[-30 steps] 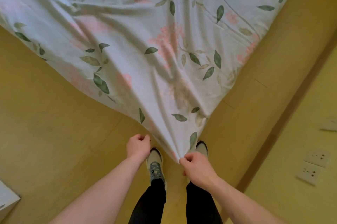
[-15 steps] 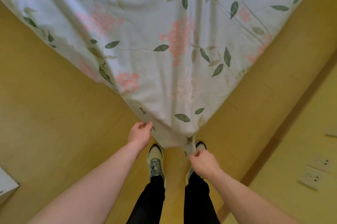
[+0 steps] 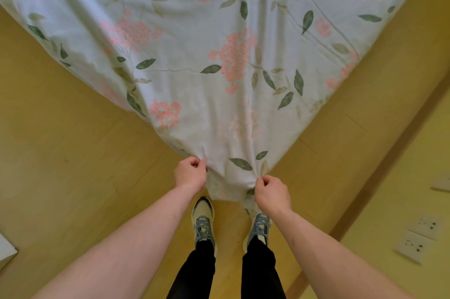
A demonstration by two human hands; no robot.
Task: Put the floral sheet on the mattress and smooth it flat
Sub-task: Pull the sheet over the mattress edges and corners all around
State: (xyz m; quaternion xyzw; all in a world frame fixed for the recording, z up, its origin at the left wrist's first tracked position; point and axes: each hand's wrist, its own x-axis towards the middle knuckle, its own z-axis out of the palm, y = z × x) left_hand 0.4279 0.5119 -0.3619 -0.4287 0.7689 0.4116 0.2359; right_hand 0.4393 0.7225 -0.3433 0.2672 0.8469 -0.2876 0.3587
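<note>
A yellow wooden floor [image 3: 68, 177] is seen across the left and lower middle of the frame. Two wall sockets [image 3: 417, 237] are mounted at the lower right. A white box corner [image 3: 6, 248] is seen at the lower left edge. Grey-laced shoes [image 3: 204, 222] and black trousers [image 3: 194, 272] are shown at bottom centre.

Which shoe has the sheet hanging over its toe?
The right shoe: the sheet corner, pinched by the right hand, drapes over its toe. The left shoe shows its whole toe, clear of the cloth.
</note>
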